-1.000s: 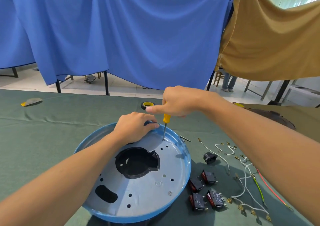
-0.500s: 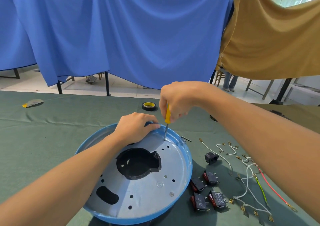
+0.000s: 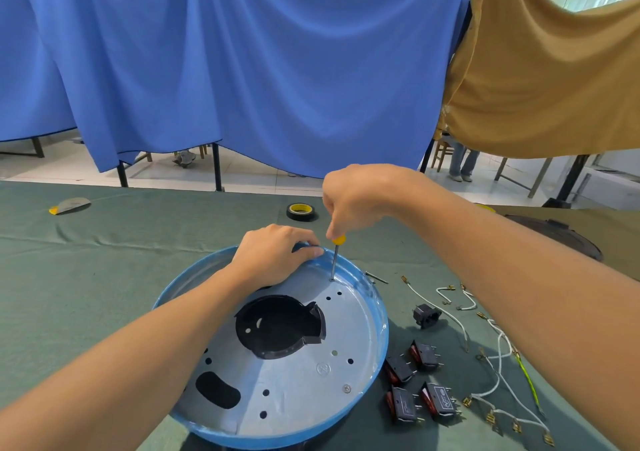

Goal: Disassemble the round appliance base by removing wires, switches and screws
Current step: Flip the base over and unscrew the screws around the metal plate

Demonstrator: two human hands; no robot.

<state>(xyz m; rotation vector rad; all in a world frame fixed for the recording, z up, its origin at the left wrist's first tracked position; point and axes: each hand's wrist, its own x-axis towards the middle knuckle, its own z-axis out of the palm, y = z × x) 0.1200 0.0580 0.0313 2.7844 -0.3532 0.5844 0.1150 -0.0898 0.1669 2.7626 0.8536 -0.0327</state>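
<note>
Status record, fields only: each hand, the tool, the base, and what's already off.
left hand: grips far rim of base
right hand: holds screwdriver upright, tip on plate near far rim
screw: one visible, near right of plate
switches: four, on cloth right of base
wires: loose, right of switches
tape: beyond base

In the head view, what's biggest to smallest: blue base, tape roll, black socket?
1. Round blue metal base.
2. Black-and-yellow tape roll and small black plastic socket look alike; tape lies farther, so unranked.
</note>
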